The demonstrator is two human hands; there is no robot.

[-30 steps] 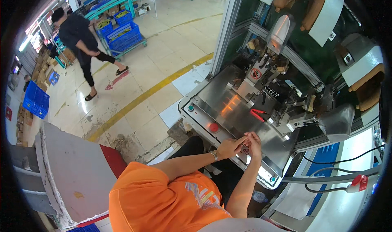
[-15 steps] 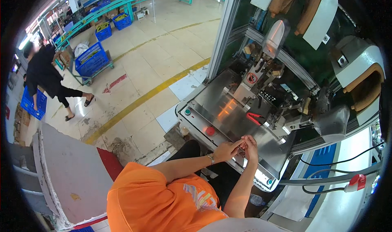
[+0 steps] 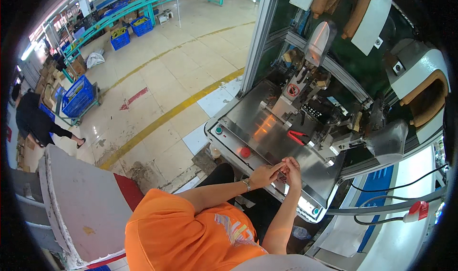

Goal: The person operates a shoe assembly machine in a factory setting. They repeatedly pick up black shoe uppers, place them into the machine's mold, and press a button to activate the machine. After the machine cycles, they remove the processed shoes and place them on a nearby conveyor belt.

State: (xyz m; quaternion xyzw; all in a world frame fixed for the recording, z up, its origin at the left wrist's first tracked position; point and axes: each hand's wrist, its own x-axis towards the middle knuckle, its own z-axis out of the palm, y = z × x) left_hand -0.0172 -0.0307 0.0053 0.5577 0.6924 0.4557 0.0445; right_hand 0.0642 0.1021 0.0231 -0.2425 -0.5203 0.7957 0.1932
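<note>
My left hand [image 3: 263,176] and my right hand [image 3: 293,173] meet over the front edge of a metal machine table [image 3: 238,132]. The fingers of both are closed and pressed together at the tips. Whatever lies between them, if anything, is hidden or too small to make out. Beyond my hands, a red-handled hand tool [image 3: 296,137] that looks like pliers lies on the table. Left of my hands, a red push button [image 3: 245,152] sits on the machine's front strip.
Metal fixtures [image 3: 288,99] and clear guards [image 3: 320,42] stand on the table's far side. A grey padded seat back [image 3: 86,204] is at my left. A red plug [image 3: 417,211] on a cable hangs at the right. Another person [image 3: 33,118] and a blue crate [image 3: 78,96] on a cart are far left.
My hands stay joined in nearly the same place. At the far left, the other person and the cart with the blue crate have moved further left.
</note>
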